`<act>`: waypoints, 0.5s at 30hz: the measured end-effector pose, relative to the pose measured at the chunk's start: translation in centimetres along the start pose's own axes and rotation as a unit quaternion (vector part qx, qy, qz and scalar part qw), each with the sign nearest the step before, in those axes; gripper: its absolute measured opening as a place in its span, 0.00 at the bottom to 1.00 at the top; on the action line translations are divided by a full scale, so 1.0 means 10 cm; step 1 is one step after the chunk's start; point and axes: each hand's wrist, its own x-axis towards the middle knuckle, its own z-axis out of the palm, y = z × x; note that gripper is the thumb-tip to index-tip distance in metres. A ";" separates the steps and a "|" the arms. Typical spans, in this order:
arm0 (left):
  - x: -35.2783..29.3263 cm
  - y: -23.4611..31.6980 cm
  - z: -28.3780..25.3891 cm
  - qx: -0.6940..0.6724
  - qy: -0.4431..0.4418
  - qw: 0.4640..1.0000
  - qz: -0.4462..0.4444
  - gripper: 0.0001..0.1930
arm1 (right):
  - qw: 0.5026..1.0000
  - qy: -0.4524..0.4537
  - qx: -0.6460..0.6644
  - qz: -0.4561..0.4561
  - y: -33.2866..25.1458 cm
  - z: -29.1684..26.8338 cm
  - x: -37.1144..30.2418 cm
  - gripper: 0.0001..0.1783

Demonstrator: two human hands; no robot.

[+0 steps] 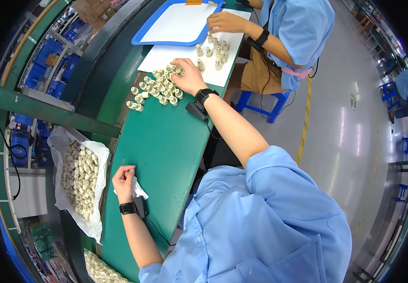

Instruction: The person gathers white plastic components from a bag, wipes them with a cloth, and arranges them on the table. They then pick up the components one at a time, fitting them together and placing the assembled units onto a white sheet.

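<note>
At the far end of the green table lies a heap of small cream plastic fittings (154,88), stepped and round with a narrower end. Over its right edge reaches my right hand (189,78), thumb and fingers apart, with several fittings showing in the gap. It looks open, though whether it touches a fitting is hard to tell. My left hand (123,181) is at the table's left edge, fingers curled and pressed together. Anything in that pinch is hidden. Beside its wrist lies a crumpled white tissue or cloth (139,189).
Left of the table sits a white-lined container of similar fittings (82,177), with a clear bag of them (99,269) nearer me. Beyond the heap, several fittings stand on a white sheet (154,57) beside a blue-rimmed tray (140,38). A co-worker's hand (224,22) hovers there.
</note>
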 end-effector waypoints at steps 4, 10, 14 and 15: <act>0.00 0.03 0.02 -0.012 -0.002 1.000 0.002 0.04 | 0.999 0.023 0.004 -0.024 0.01 0.02 -0.01 0.20; 0.00 0.05 0.04 0.017 0.026 1.000 -0.004 0.04 | 0.998 0.036 0.039 -0.036 -0.01 0.05 -0.04 0.20; 0.01 0.04 0.04 0.027 0.034 0.999 0.002 0.04 | 0.999 0.011 0.045 -0.028 0.02 0.06 -0.08 0.21; 0.02 0.04 0.03 0.025 0.036 0.999 0.000 0.04 | 0.999 0.012 0.047 -0.025 0.04 0.06 -0.08 0.21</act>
